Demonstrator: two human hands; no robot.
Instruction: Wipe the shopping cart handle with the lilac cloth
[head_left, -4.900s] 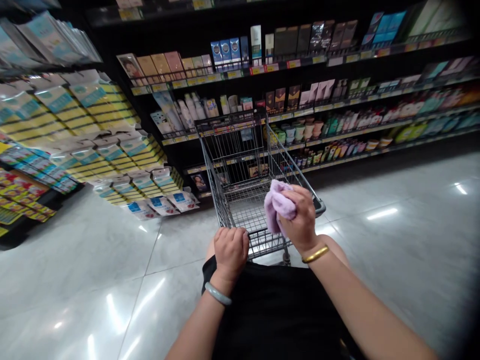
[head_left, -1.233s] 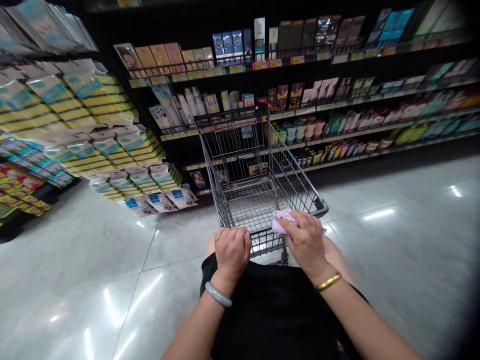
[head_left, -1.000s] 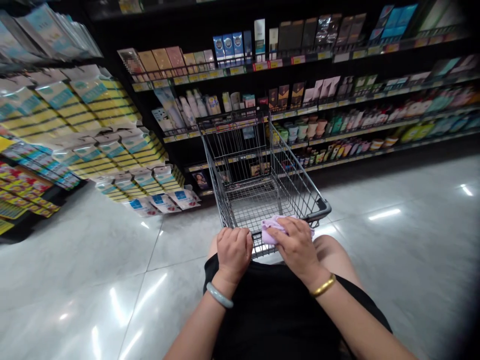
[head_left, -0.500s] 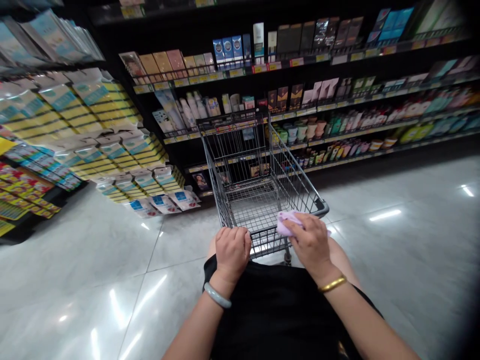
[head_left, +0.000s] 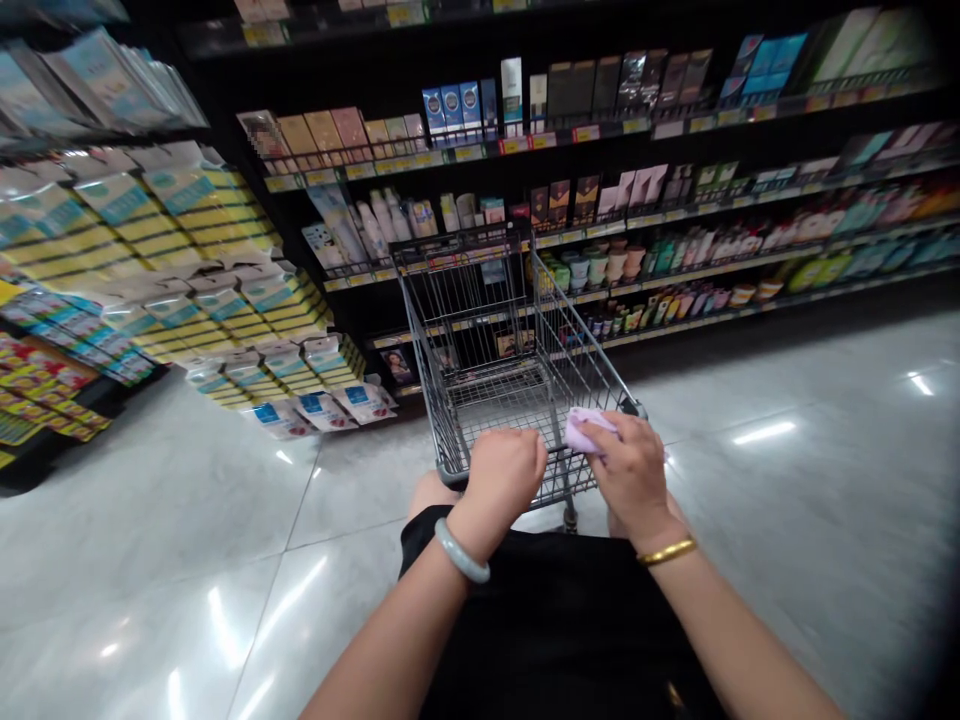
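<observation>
A metal shopping cart (head_left: 499, 385) stands right before me, its wire basket showing bare mesh. My left hand (head_left: 504, 468), with a pale bangle on the wrist, is closed in a fist over the near side of the cart; the fingertips are hidden, so I cannot tell whether it grips the handle or anything else. A crumpled light purple cloth (head_left: 589, 430) sticks out from under the fingers of my right hand (head_left: 630, 470), which is closed around it at the right part of the cart handle. A gold bangle circles the right wrist.
Black shelves (head_left: 480, 150) with boxes, bottles and tubes run across behind the cart. Yellow-and-black striped packs (head_left: 180, 210) hang on a rack at the left, close to the cart. Grey shiny floor (head_left: 750, 520) stretches to both sides.
My left hand has shifted right along the handle side, toward my right hand, and turned. The right hand, with the cloth, has moved slightly right. The view has shifted a little.
</observation>
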